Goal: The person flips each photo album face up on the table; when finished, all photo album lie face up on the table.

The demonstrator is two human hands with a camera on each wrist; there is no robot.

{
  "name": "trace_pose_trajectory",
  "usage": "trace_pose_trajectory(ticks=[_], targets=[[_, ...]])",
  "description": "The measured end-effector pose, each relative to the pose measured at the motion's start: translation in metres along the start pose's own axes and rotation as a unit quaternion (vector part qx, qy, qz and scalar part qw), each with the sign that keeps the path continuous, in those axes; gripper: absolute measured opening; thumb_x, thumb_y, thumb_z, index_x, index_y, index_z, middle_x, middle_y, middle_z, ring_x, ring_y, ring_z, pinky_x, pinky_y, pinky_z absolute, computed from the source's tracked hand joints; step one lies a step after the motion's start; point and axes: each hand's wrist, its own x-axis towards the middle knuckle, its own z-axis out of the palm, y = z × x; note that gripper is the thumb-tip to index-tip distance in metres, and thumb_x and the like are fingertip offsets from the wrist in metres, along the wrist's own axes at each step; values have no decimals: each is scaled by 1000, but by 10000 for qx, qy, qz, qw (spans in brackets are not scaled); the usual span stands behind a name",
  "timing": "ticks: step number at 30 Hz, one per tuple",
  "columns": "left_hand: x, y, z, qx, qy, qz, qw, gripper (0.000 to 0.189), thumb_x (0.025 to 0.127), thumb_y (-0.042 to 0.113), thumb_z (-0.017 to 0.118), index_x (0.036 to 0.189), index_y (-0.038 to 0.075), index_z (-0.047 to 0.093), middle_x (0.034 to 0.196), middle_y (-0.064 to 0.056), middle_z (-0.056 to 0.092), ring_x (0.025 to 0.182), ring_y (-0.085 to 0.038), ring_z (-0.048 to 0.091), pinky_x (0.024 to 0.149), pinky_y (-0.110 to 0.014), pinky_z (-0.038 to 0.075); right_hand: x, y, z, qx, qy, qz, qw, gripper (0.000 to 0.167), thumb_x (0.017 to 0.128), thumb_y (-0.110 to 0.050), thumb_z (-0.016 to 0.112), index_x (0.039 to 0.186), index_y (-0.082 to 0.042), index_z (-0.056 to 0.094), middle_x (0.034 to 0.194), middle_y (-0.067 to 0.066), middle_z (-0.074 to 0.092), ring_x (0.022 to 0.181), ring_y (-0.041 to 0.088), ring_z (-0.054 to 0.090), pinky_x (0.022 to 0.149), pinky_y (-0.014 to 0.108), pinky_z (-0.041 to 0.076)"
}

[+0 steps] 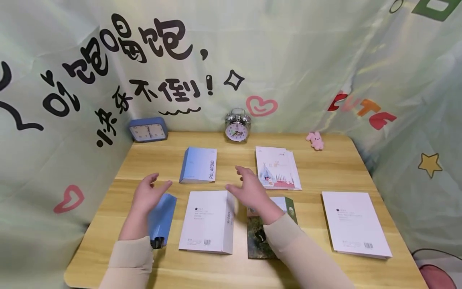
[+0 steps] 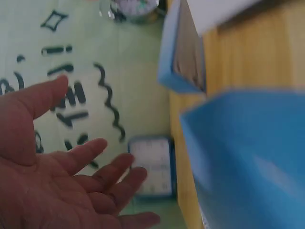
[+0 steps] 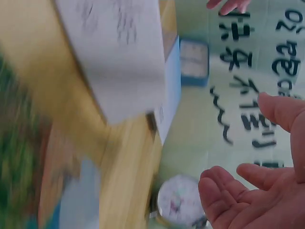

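Observation:
My left hand is raised above the left side of the table, fingers spread and nothing in its grasp. Below and beside it stands a glossy blue box-like item with a black part at its near end; the forearm partly covers it. Over the middle, my right hand is also bare, its fingers loosely extended. Between the hands sits a thick white book with a barcode. Under the right forearm is a dark green picture-covered book, partly hidden. Farther back are a light-blue POLAROID book and a white illustrated book.
Another white book lies at the right of the wooden table. Along the back stand a blue clock, a silver twin-bell alarm clock and a pink bunny figure. A printed curtain hangs behind.

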Motion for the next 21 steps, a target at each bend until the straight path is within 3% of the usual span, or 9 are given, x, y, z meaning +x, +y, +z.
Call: trace_pose_trajectory(ticks=[4, 10, 16, 21], targets=[[-1, -19, -15, 517, -184, -169, 9983, 99, 99, 50, 71, 164, -6, 23, 165, -35, 27, 147, -55, 33, 116, -67, 37, 5, -18, 15, 33, -218, -304, 9993, 79, 98, -30, 79, 160, 0, 40, 151, 21, 53, 130, 41, 58, 101, 52, 55], [-4, -37, -30, 775, -382, -317, 9958, 110, 95, 50, 77, 164, -10, 16, 163, -41, 23, 147, -58, 29, 117, -69, 33, 11, -43, 39, 45, -698, -628, 9956, 82, 98, -32, 78, 161, 0, 38, 150, 20, 54, 128, 37, 60, 103, 47, 54], [-16, -56, -34, 1236, -713, -356, 9891, 121, 88, 52, 83, 161, -16, 14, 159, -47, 21, 141, -62, 33, 112, -72, 36, 5, -57, 74, 111, -1310, -732, 9886, 80, 98, -34, 78, 159, 2, 41, 146, 20, 58, 123, 32, 64, 98, 35, 56], [-28, -66, -31, 1364, -817, -473, 9862, 125, 84, 52, 87, 163, -12, 14, 159, -47, 19, 140, -63, 32, 113, -74, 34, -9, -64, 101, 216, -1771, -672, 9817, 83, 98, -36, 77, 160, 3, 38, 150, 19, 56, 123, 28, 65, 98, 31, 55]])
